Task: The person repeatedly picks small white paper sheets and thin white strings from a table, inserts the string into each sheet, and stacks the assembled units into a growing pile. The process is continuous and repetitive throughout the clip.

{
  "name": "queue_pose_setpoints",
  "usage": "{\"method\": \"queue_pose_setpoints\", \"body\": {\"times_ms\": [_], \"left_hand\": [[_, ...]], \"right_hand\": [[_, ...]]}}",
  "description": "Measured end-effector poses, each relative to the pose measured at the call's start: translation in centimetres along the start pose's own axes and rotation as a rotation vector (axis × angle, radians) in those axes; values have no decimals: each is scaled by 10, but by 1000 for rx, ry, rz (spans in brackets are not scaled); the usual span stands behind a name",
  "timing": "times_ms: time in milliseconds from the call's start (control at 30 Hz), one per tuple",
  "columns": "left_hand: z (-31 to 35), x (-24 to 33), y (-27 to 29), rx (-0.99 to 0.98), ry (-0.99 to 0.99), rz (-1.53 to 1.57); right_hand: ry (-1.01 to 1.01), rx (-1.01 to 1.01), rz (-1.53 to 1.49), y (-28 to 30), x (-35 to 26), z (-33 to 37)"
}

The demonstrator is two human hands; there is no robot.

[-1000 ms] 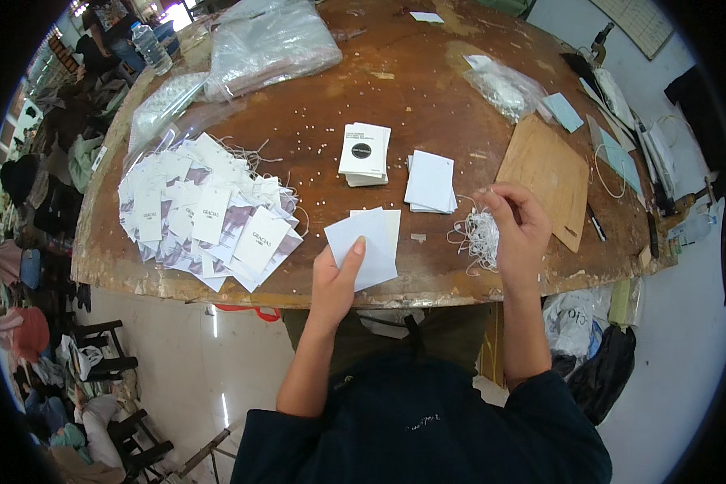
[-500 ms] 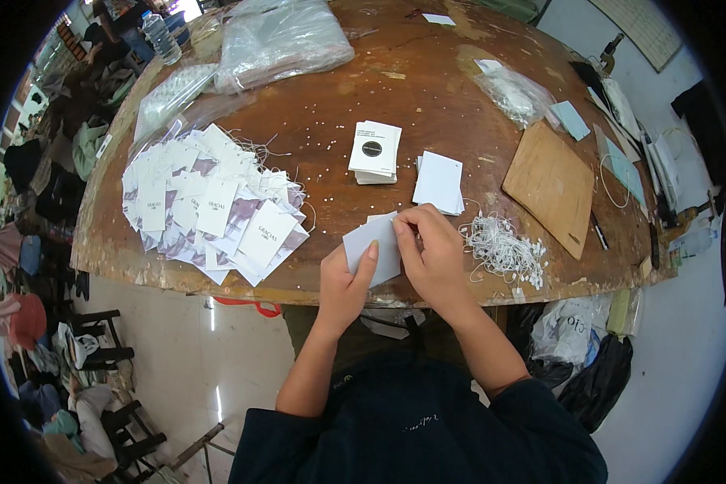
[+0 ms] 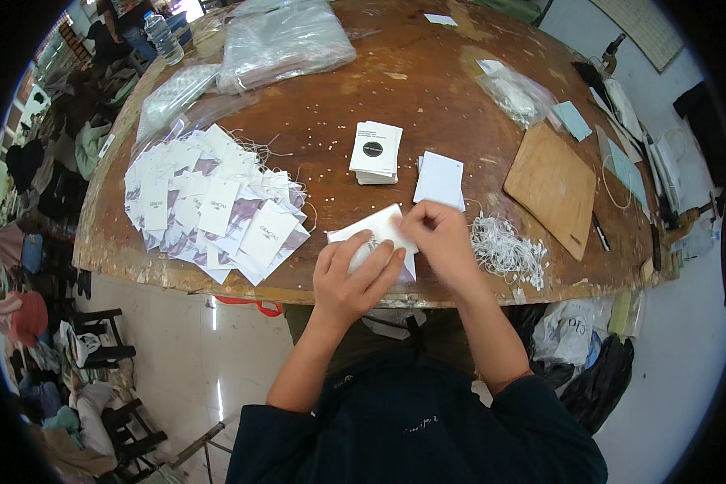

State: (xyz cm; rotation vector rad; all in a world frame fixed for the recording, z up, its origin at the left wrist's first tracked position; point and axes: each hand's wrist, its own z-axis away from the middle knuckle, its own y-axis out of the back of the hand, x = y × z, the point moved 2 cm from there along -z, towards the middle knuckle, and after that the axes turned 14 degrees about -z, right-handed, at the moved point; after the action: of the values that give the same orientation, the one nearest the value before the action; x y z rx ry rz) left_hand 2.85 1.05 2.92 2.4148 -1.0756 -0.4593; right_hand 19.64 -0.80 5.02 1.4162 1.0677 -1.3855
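Observation:
My left hand [image 3: 353,276] has its fingers bent over white card tags [image 3: 377,223] at the table's front edge. One tag lies slanted over another, whose lower corner shows below. Just right of them my right hand [image 3: 440,240] is closed in a pinch, its fingertips at the tags' right edge. They are slightly blurred, and whatever they pinch cannot be made out. Beside this hand lies a tangle of white strings [image 3: 508,248]. Beyond the hands are a stack of printed tags [image 3: 375,152] and a smaller pile of blank white cards [image 3: 439,181].
A large heap of strung tags [image 3: 218,202] covers the table's left. Behind it are clear plastic bags [image 3: 286,44] and a water bottle [image 3: 163,38]. On the right are a wooden board [image 3: 550,189], a pen [image 3: 600,232] and a bag of white strings [image 3: 515,93].
The tags in my left hand have turned to a slant, and its fingers now reach across their face. My right hand has shifted slightly right and down.

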Motion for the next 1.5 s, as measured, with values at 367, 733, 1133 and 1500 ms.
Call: {"method": "queue_pose_setpoints", "body": {"times_ms": [367,733,1133,1500], "left_hand": [[30,-25,-5,-276,1092,1100],[12,-97,18,-110,522,-190],[12,-69,5,-259,528,68],[9,-60,8,-260,584,268]], "right_hand": [[327,322,-28,30,-19,-81],[448,126,332,32,1,-91],[385,-222,874,19,9,-110],[385,-222,675,23,15,-115]]}}
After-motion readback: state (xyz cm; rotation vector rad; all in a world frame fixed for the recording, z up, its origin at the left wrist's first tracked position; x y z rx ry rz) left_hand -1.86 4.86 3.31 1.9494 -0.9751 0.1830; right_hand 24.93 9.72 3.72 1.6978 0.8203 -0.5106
